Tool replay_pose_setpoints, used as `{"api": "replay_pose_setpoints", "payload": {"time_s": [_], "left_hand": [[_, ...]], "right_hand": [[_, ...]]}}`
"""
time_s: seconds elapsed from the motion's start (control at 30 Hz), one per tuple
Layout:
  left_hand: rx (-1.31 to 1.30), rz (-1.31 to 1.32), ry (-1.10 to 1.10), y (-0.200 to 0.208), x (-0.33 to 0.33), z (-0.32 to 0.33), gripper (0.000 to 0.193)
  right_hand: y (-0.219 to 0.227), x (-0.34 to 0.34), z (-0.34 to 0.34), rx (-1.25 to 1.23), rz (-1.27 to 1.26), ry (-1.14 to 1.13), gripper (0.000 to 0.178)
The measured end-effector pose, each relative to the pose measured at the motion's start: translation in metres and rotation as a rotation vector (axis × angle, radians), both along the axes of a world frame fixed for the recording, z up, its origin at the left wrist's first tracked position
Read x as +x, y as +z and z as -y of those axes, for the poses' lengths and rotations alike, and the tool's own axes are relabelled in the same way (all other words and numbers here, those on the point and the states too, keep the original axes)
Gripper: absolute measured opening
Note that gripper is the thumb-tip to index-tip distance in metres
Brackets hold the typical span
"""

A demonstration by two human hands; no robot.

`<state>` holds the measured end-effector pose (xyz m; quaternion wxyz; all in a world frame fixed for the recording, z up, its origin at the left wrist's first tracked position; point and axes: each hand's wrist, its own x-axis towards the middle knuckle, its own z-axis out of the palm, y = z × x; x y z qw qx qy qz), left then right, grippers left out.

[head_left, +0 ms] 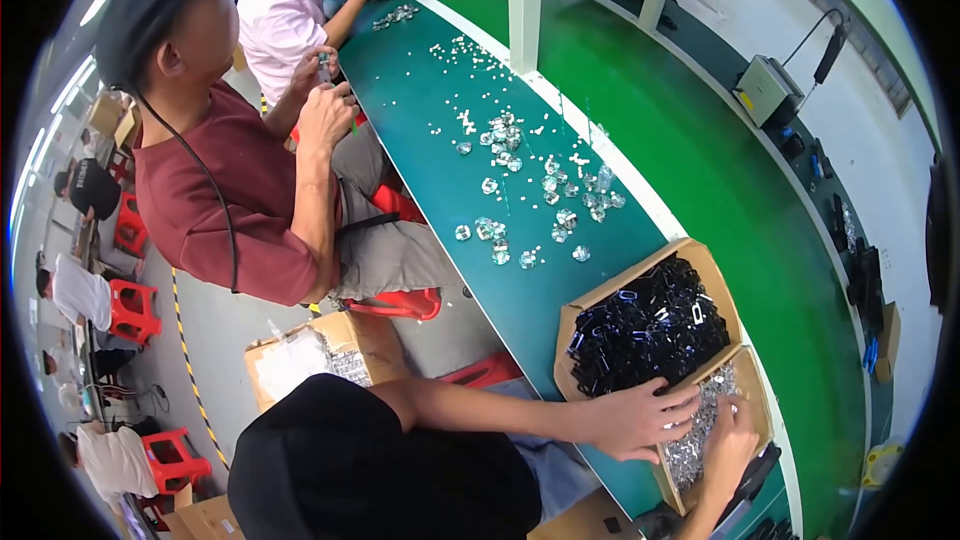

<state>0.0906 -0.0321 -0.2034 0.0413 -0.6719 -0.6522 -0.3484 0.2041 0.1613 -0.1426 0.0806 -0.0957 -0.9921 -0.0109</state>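
Observation:
My left hand point(640, 422) reaches over a cardboard box of small silver metal pieces point(685, 460), its fingers apart above them. A small silvery spot shows at its fingers; I cannot tell whether it is a ring or a piece. My right hand point(733, 440) is at the same box's other side, fingers bent together and tips down toward the pieces. What those fingertips hold, if anything, is too small to tell. Adjoining it is a larger cardboard box point(563, 352), heaped with shiny black clip-like parts point(650, 325).
Clear faceted pieces point(505, 135) and small white bits point(465, 55) lie scattered along the green table point(470, 270). On my left, a co-worker in maroon point(230, 180) holds a small piece. An open carton point(375, 340) stands below the table. Dark items lie past my right hand.

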Motion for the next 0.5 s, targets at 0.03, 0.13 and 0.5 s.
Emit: {"api": "replay_pose_setpoints", "payload": {"time_s": [0.03,0.13,0.5], "left_hand": [[-0.001,-0.015,0.012,0.000,0.000,0.000,0.065],[-0.006,-0.012,0.024,0.000,-0.001,0.001,0.065],[0.008,-0.009,0.022,0.003,-0.001,0.002,0.067]], "right_hand": [[0.003,-0.003,0.005,-0.027,0.023,-0.043,0.019],[0.006,-0.008,0.010,-0.181,-0.007,-0.100,0.017],[0.023,-0.005,0.014,-0.376,-0.038,0.005,0.013]]}}
